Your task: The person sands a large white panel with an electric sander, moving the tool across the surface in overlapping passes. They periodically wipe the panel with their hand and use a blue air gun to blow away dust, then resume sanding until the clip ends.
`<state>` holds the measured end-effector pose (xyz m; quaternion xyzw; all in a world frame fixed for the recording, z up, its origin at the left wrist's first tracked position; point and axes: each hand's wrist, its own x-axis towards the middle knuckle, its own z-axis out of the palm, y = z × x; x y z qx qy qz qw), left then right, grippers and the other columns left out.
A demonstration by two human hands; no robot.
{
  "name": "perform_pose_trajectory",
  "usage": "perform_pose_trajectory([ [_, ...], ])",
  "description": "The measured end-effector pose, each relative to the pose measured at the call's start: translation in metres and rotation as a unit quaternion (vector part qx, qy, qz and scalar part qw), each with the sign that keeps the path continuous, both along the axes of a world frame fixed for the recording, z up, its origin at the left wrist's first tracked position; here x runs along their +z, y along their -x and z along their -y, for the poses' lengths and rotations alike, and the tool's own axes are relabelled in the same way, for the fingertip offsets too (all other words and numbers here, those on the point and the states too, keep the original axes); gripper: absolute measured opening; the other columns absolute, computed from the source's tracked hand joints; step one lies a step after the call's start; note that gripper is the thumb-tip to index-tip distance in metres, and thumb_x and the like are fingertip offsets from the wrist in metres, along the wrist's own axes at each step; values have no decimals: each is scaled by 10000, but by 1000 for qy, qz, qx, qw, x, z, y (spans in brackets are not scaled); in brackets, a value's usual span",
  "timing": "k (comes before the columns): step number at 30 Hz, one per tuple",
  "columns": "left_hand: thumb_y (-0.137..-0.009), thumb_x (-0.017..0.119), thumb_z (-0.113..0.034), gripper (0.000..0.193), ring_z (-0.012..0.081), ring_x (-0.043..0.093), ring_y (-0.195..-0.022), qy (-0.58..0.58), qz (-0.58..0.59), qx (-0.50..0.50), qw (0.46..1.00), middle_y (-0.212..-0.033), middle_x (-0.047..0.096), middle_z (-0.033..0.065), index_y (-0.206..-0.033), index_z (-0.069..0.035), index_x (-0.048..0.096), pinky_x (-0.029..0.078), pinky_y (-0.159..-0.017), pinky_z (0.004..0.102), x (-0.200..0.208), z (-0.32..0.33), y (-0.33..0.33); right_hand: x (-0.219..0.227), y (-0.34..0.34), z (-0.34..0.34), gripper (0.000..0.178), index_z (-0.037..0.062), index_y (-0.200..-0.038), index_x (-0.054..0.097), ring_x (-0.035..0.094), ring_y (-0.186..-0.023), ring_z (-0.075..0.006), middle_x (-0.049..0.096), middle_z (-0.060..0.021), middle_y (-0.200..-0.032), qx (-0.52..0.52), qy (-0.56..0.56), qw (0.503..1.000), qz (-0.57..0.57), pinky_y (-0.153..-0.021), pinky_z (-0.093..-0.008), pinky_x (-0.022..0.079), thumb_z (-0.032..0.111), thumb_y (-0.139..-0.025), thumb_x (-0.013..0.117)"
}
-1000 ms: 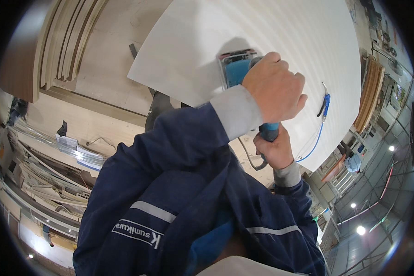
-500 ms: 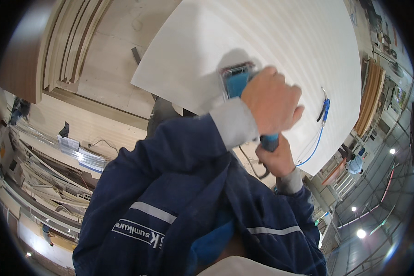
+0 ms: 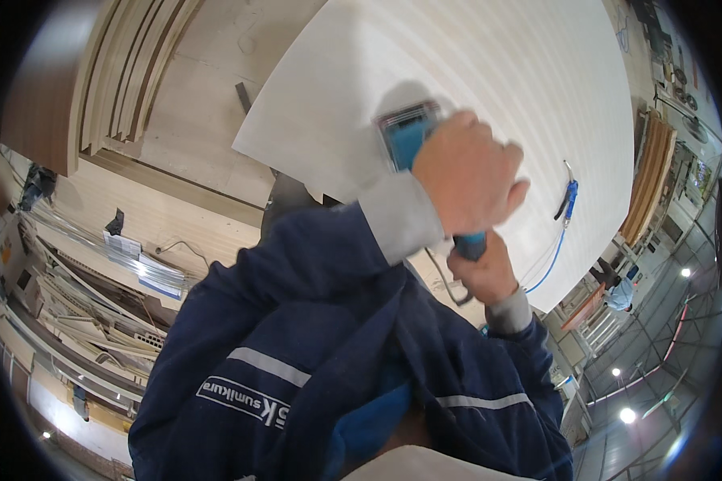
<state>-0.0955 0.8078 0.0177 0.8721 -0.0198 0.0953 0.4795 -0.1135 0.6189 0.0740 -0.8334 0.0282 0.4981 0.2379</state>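
Observation:
A teal corded power tool (image 3: 409, 146), by its flat rectangular base a sander, rests on a large pale panel (image 3: 321, 104). My left hand (image 3: 467, 170) is closed over the top of its body and hides much of it. Nearer to me, my right hand (image 3: 489, 268) wraps round the tool's rear grip (image 3: 470, 244). A dark cord (image 3: 441, 276) hangs in a loop beside that hand. The underside of the tool is hidden.
A blue air blow gun (image 3: 568, 200) with a blue hose lies on the panel's right part. Stacked boards (image 3: 128, 80) stand at far left. A dark strip (image 3: 243, 97) lies by the panel's left edge. A person (image 3: 620, 293) is in the right background.
The sander has slid slightly to the left over the panel, with both hands still on it. The whole view has shifted a little.

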Motion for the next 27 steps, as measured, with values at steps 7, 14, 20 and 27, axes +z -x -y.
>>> perform_pose_trajectory([
  [7,-876,734,-357,281,297,667,-711,37,-7,-7,999,-671,689,115,-880,-76,743,465,-847,415,-2,2,6,5,12,-3,385,-27,-1132,639,668,-759,-195,699,-110,-865,-42,4,999,-10,-696,-363,535,102,-777,715],
  [14,-873,737,-362,290,294,667,-713,11,0,-12,1000,-652,672,113,-872,-72,731,466,-840,419,-1,9,-5,8,-2,1,326,-13,-1073,620,634,-644,-154,665,-67,-767,-52,-14,998,-17,-609,-332,517,76,-770,700],
  [20,-863,742,-362,292,288,669,-717,63,-8,-41,997,-652,673,114,-865,-71,718,466,-843,413,-1,23,15,12,24,15,270,-6,-1016,660,644,-650,-159,680,-76,-774,-57,17,998,-22,-611,-334,520,63,-763,723],
  [27,-852,757,-330,260,283,674,-697,49,6,-37,998,-657,678,114,-873,-72,730,472,-847,387,-2,26,5,9,16,18,331,-23,-1086,638,640,-655,-149,689,-79,-792,-75,10,996,-43,-621,-328,531,74,-777,711],
])
